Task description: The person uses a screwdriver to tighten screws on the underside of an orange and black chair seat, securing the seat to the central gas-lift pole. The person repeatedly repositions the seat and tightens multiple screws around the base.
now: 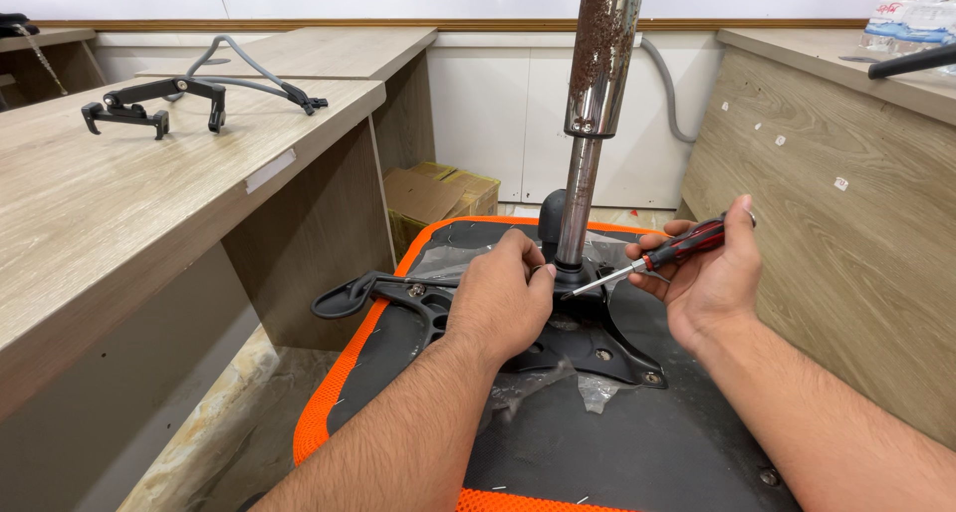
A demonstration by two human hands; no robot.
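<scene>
An upturned office chair seat (558, 442), black underneath with an orange mesh edge, lies in front of me. A black metal mechanism plate (588, 338) is bolted to it, and a rusty chrome gas cylinder (596, 94) rises from it. My left hand (498, 298) rests on the plate, fingertips pinching something small at the cylinder's base. My right hand (702, 273) holds a red-and-black screwdriver (652, 261), its tip pointing at the base of the cylinder. A black lever (349, 295) sticks out to the left of the plate.
A wooden desk (119, 203) on the left carries a black puller tool (149, 104) and a grey cable (249, 69). Another wooden desk panel (846, 223) stands on the right. A cardboard box (428, 198) sits on the floor behind the seat. Plastic water bottles (911, 14) are at top right.
</scene>
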